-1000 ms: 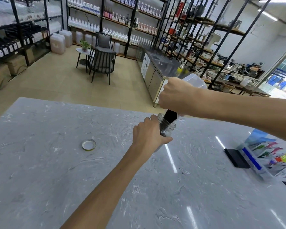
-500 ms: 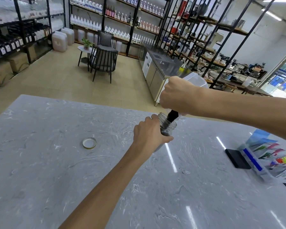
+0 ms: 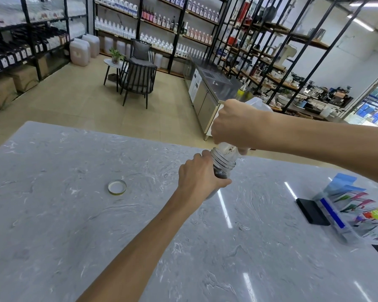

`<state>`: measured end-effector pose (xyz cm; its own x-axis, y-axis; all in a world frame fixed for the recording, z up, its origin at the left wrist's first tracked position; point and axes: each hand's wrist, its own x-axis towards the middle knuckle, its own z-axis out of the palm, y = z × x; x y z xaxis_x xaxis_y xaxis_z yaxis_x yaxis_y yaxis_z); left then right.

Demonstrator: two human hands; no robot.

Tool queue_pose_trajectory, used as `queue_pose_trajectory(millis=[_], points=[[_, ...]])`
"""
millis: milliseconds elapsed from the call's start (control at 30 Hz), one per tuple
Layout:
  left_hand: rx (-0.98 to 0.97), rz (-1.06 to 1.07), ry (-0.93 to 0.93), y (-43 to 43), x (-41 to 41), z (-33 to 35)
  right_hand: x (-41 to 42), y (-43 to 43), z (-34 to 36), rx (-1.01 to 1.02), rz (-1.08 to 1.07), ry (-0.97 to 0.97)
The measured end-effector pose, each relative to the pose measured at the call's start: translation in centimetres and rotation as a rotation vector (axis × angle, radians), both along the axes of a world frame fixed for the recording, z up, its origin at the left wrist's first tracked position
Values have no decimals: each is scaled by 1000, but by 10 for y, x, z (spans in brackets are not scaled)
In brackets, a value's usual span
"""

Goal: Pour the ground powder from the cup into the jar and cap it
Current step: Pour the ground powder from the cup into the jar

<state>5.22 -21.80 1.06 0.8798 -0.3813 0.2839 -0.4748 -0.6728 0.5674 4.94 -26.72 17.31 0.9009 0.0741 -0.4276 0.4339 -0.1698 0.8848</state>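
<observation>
Marble table [image 3: 74, 236]: left hand [image 3: 198, 177] grips jar [image 3: 224, 165]; right hand [image 3: 234, 125] tips cup [image 3: 256, 103].

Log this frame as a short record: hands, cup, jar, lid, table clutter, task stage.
left hand: wrapped around the jar, steadying it on the table
right hand: holds the cup upended over the jar mouth
cup: clear plastic, only specks of powder left near its mouth
jar: open, threaded neck, dark powder inside
lid: lying apart on the table, left of the jar
clutter: packets at right edge
stage: pouring nearly done, capping not yet done
</observation>
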Motion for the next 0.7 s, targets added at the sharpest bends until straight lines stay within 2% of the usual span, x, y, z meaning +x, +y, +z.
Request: queue_pose_trajectory(millis=[700], points=[[-14, 21, -32, 4, 0, 5, -2, 4, -5, -29, -10, -84]])
